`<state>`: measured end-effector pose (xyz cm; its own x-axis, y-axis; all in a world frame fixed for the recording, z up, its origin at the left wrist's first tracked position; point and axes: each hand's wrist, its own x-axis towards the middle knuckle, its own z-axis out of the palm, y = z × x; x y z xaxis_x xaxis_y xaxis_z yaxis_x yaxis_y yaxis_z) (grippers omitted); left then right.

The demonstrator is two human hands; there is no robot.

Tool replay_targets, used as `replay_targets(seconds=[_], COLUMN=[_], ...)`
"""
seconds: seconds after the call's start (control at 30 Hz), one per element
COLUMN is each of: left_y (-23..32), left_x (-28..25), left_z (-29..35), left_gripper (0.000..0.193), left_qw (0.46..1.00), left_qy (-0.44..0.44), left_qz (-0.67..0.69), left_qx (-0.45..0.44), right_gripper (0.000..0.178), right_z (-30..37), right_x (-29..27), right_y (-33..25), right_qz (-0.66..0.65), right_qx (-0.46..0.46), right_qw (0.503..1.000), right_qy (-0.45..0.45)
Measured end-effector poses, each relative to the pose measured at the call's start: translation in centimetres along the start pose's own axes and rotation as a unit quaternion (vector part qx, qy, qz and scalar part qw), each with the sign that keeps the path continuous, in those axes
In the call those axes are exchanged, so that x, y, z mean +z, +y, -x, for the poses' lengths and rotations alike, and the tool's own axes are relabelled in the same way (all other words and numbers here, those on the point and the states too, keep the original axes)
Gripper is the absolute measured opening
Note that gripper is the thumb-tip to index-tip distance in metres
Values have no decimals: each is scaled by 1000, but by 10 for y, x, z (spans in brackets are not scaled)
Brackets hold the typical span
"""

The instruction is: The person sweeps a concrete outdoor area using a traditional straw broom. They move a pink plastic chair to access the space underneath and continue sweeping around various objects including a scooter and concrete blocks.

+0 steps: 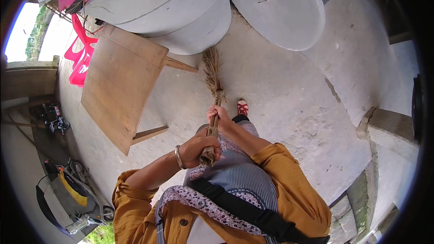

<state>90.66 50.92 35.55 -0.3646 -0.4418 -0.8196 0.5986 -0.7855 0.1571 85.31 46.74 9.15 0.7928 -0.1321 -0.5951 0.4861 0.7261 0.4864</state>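
Observation:
A straw broom [212, 70] points away from me, its bristles down on the concrete near the base of a large grey tub. My left hand [199, 149], with a bangle at the wrist, is wrapped round the top end of the handle near my body. Farther down the handle, just above where the bristles are bound, my right hand [220, 117] grips it as well. Both hands are closed, and the handle slants across the front of my checked apron [239, 171].
A wooden table [124, 77] stands left of the broom, with a pink plastic chair [82, 54] behind it. Large grey tubs [181, 13] and a round grey lid-like disc [280, 9] fill the far side. Scooters [74, 190] are at the left; a concrete block [391, 129] juts in at right.

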Motion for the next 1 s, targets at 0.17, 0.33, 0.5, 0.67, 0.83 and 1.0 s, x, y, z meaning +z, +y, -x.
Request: replay_targets(seconds=[0.17, 0.33, 0.5, 0.67, 0.83, 1.0], left_y=[23, 49, 71, 95, 113, 117], left_x=[17, 30, 27, 44, 46, 42], left_z=[19, 11, -61, -84, -28, -56], left_gripper=[63, 69, 59, 48, 39, 48], left_qw=[999, 997, 992, 987, 997, 991], left_qy=[50, 63, 68, 47, 55, 64], left_qz=[-7, -9, -101, -154, -49, -111], left_qx=[14, 33, 17, -1, 16, 43], right_gripper=[20, 21, 21, 20, 18, 20], right_z=[4, -1, -40, -48, -23, -46], right_x=[39, 79, 76, 73, 128, 134], right_y=[3, -17, -82, -104, -73, -107], right_qz=[85, 115, 44, -73, 58, 79], right_qx=[-12, -47, -6, -47, -98, -76], right_qw=[996, 992, 998, 995, 993, 994], right_qy=[18, 5, -42, -48, 32, -6])
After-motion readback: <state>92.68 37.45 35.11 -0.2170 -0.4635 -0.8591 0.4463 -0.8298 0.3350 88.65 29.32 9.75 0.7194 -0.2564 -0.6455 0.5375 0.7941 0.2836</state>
